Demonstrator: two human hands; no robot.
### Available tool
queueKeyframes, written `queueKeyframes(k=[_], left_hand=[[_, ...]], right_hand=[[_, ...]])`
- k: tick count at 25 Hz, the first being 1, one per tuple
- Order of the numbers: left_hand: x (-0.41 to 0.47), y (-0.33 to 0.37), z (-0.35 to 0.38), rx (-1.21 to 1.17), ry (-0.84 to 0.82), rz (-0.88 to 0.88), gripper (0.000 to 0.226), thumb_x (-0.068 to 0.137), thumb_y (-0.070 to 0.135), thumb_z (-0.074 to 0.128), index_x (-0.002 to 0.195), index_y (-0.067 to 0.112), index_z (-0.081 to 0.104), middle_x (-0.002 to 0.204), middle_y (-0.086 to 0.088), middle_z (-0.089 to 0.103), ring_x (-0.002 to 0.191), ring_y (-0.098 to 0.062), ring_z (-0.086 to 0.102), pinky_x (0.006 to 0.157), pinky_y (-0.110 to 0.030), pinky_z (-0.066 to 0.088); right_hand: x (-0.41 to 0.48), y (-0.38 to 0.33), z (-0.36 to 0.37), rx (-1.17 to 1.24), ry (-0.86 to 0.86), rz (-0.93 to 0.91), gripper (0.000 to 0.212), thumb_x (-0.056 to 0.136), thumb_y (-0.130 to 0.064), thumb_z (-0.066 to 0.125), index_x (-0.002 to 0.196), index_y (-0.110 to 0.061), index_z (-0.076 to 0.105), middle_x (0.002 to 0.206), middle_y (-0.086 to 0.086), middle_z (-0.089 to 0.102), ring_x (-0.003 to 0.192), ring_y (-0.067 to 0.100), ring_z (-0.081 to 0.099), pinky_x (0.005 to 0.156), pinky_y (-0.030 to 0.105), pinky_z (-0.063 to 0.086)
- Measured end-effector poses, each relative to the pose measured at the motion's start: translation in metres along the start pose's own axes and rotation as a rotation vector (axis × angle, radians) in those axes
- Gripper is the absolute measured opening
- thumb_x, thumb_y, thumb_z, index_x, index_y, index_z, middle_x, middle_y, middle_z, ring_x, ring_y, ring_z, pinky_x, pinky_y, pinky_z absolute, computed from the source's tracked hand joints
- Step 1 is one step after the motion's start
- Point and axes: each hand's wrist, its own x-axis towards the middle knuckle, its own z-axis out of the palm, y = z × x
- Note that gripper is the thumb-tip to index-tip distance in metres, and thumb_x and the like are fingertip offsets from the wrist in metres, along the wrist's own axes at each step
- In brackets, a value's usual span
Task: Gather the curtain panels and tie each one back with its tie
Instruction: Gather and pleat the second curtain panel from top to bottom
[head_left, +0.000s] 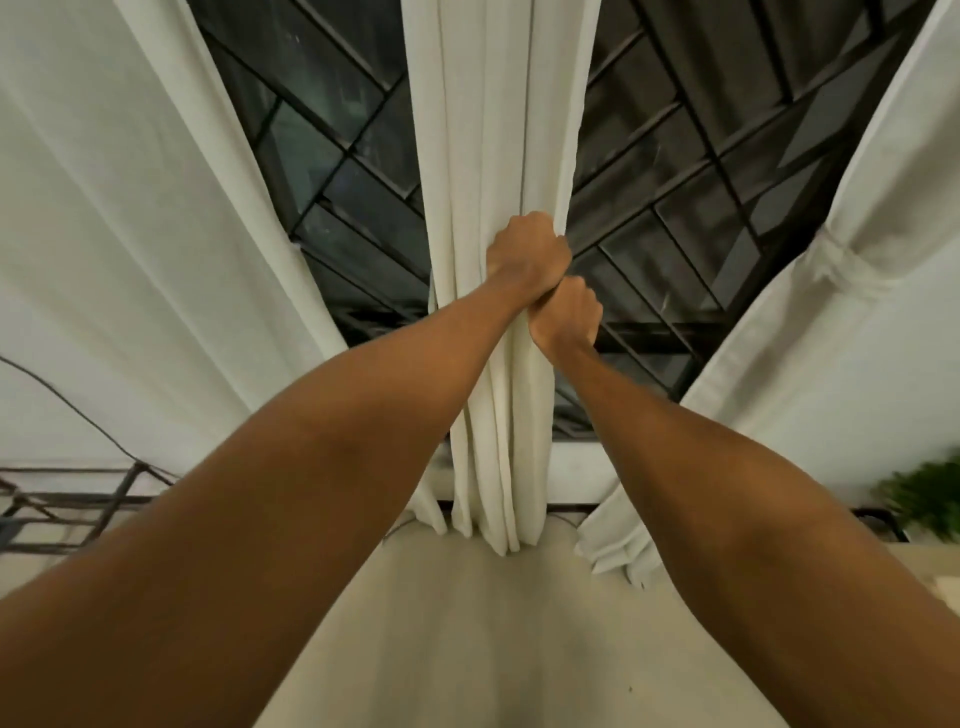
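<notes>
1. Cloth of the middle curtain panel (493, 130), hanging centre before the window (322, 130), looked soft, light and slip-prone.
2. Left hand (527, 257) and right hand (566, 312) clenched its bunched folds mid-height, touching each other, which seemed a sensible hold.

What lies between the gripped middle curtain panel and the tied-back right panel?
In the head view, only dark window grille separates the middle panel from the right panel.
</notes>
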Motion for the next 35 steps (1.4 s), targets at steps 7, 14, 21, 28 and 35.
queueKeyframes(k=[7,14,21,28,35], left_hand=[[-0.024,-0.075,0.12,0.073,-0.051,-0.053,0.035,0.106,0.037,0.047,0.115,0.011,0.068,0.108,-0.007,0.069,0.099,-0.027,0.068,0.074,-0.029,0.04],[-0.034,-0.166,0.241,0.006,-0.069,-0.106,0.037,0.101,0.044,0.048,0.099,0.014,0.069,0.088,0.0,0.065,0.087,-0.019,0.069,0.069,-0.027,0.047],[-0.048,-0.222,0.351,-0.14,-0.064,-0.171,0.041,0.098,0.053,0.055,0.08,0.02,0.071,0.064,0.012,0.062,0.063,-0.008,0.066,0.055,-0.022,0.049],[-0.077,-0.305,0.456,-0.011,-0.158,-0.184,0.029,0.104,0.038,0.053,0.117,0.018,0.07,0.111,0.001,0.073,0.101,-0.014,0.068,0.074,-0.018,0.042],[-0.1,-0.363,0.535,-0.023,-0.052,-0.122,0.027,0.102,0.031,0.053,0.098,0.013,0.071,0.09,-0.002,0.072,0.083,-0.015,0.067,0.071,-0.026,0.053]], right_hand=[[-0.013,0.073,0.125,-0.092,-0.103,0.031,0.016,0.098,-0.026,0.06,0.108,-0.014,0.064,0.101,0.002,0.068,0.095,0.02,0.069,0.079,0.03,0.054],[-0.038,0.143,0.228,-0.137,-0.108,0.002,0.024,0.102,-0.029,0.05,0.11,-0.013,0.065,0.1,0.006,0.072,0.089,0.024,0.07,0.076,0.034,0.056],[-0.074,0.208,0.338,-0.051,-0.253,0.064,0.024,0.102,-0.031,0.055,0.115,-0.012,0.062,0.109,0.003,0.07,0.093,0.014,0.064,0.079,0.023,0.044],[-0.104,0.274,0.449,-0.187,-0.307,0.024,0.033,0.105,-0.032,0.046,0.123,-0.008,0.06,0.121,0.01,0.066,0.109,0.023,0.062,0.092,0.028,0.045],[-0.137,0.32,0.554,-0.233,-0.411,0.114,0.031,0.104,-0.027,0.05,0.126,-0.007,0.057,0.126,0.011,0.063,0.116,0.026,0.06,0.094,0.032,0.046]])
